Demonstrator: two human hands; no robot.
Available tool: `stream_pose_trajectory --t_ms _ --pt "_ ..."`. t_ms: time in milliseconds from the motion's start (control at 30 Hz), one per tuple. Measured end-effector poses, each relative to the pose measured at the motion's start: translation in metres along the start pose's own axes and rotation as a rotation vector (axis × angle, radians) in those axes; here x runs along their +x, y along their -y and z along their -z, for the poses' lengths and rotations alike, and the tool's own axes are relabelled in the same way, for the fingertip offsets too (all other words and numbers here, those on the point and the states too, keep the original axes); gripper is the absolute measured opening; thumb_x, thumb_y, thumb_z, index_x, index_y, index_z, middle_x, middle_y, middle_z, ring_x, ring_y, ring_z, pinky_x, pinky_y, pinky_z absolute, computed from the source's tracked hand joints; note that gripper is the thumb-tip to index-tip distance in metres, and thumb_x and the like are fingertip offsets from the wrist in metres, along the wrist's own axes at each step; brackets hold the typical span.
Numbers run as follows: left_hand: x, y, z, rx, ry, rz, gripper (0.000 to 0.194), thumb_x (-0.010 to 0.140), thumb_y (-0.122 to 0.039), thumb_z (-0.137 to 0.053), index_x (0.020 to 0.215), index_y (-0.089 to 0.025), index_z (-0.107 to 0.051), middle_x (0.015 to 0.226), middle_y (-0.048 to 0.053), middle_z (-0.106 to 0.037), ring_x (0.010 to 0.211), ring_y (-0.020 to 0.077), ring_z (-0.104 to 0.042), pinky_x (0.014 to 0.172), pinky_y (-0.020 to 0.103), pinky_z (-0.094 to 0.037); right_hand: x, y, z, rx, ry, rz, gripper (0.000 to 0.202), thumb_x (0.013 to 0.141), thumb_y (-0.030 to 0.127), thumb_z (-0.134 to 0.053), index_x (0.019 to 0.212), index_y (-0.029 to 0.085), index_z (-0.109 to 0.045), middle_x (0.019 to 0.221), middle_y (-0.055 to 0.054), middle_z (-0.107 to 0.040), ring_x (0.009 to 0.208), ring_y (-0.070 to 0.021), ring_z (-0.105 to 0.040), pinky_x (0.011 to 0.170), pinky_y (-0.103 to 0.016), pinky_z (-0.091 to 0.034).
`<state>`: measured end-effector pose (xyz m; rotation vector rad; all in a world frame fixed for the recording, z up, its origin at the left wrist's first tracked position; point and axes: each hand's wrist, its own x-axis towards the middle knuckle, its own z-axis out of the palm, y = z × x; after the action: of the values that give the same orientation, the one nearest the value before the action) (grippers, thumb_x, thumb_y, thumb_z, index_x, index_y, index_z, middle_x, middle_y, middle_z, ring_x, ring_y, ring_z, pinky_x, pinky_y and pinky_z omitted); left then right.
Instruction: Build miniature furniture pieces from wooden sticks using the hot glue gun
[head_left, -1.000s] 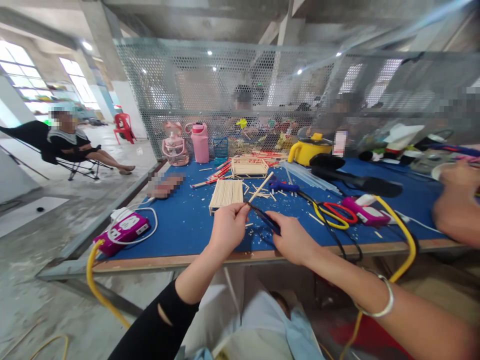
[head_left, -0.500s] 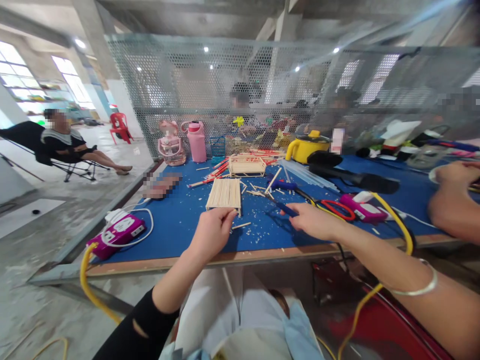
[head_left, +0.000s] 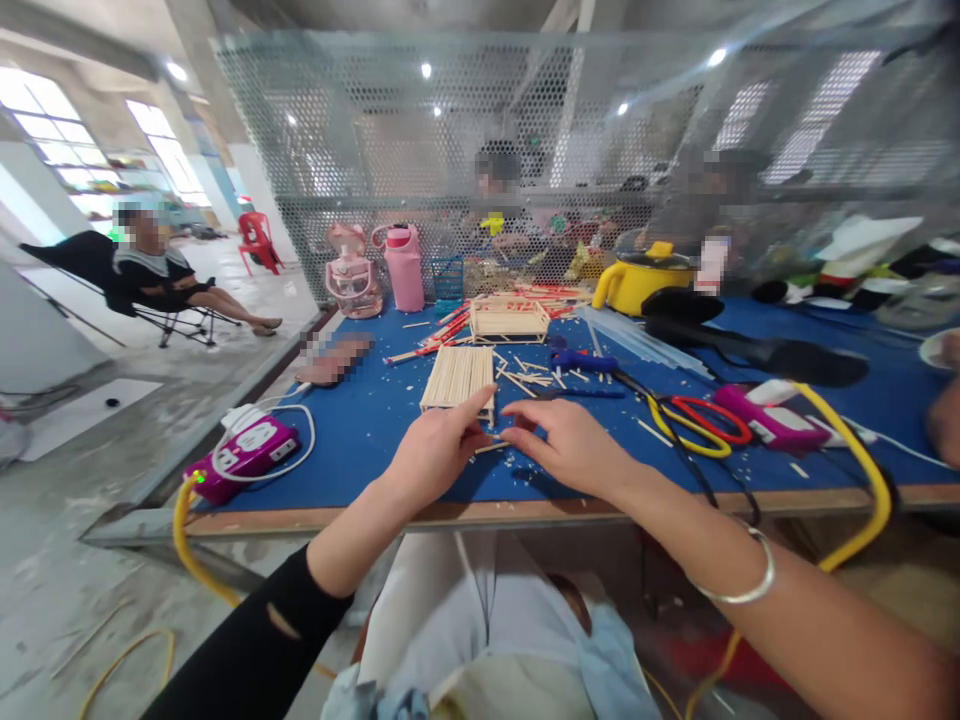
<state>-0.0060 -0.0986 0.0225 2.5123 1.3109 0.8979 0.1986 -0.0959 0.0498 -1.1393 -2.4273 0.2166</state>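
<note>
My left hand is closed in a pinch in front of a small wooden slatted platform. What its fingertips hold is too small to make out. Facing it, my right hand has its index finger and thumb curved apart, their tips close to the left fingertips. A short stick shows below the fingertips. Beyond the right hand lies a dark blue-handled tool, among cut wooden sticks. Behind the platform stands a railed wooden frame.
A blue-handled glue gun with a cable lies right of the sticks. Purple power strips sit on both sides. Pink bottles, a yellow pot and clear glue sticks stand or lie farther back. Another person's hand is at far right.
My right hand has let go of the dark blue-handled tool, which now lies on the table. That hand has moved left to meet my left hand. The view has shifted slightly.
</note>
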Motion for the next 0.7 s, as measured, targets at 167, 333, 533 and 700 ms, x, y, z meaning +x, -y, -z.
stream_pose_trajectory --t_ms 167,333,533,700 --pt "0.012 0.007 0.004 0.125 -0.088 -0.134 0.047 0.087 -0.027 -0.052 0.133 -0.022 -0.043 0.088 0.003 -0.072 0.081 0.0183 -0.065 0.076 0.030 -0.047 0.025 0.000 -0.011 0.247 0.041 0.022 0.019 0.085 0.021 -0.051 0.090 0.021 -0.069 0.083 0.001 -0.073 0.074 -0.0145 -0.065 0.068 -0.025 -0.044" --pt "0.018 0.043 0.033 0.030 -0.422 -0.183 0.034 0.084 -0.028 -0.056 0.117 -0.017 -0.060 0.109 0.010 -0.067 0.100 0.0193 -0.060 0.089 0.032 -0.046 0.041 -0.022 -0.017 0.187 -0.181 -0.014 0.014 0.082 0.023 -0.056 0.083 0.019 -0.069 0.078 -0.001 -0.072 0.071 -0.0152 -0.064 0.067 -0.026 -0.045" --pt "-0.001 0.087 0.030 -0.207 -0.383 0.306 0.028 0.083 -0.032 -0.055 0.101 -0.015 -0.069 0.098 0.009 -0.071 0.088 0.0195 -0.064 0.079 0.031 -0.049 0.037 -0.027 -0.035 0.048 -0.396 0.042 0.015 0.083 0.022 -0.054 0.082 0.018 -0.068 0.082 -0.004 -0.072 0.076 -0.0175 -0.066 0.071 -0.028 -0.047" --pt "-0.005 0.080 0.014 -0.285 -0.212 0.240 0.034 0.076 -0.030 -0.065 0.108 -0.018 -0.067 0.094 0.007 -0.071 0.084 0.0173 -0.064 0.079 0.030 -0.049 0.033 -0.027 -0.042 0.014 -0.329 0.095 0.013 0.082 0.019 -0.054 0.079 0.017 -0.067 0.078 -0.005 -0.071 0.072 -0.0171 -0.065 0.067 -0.028 -0.047"
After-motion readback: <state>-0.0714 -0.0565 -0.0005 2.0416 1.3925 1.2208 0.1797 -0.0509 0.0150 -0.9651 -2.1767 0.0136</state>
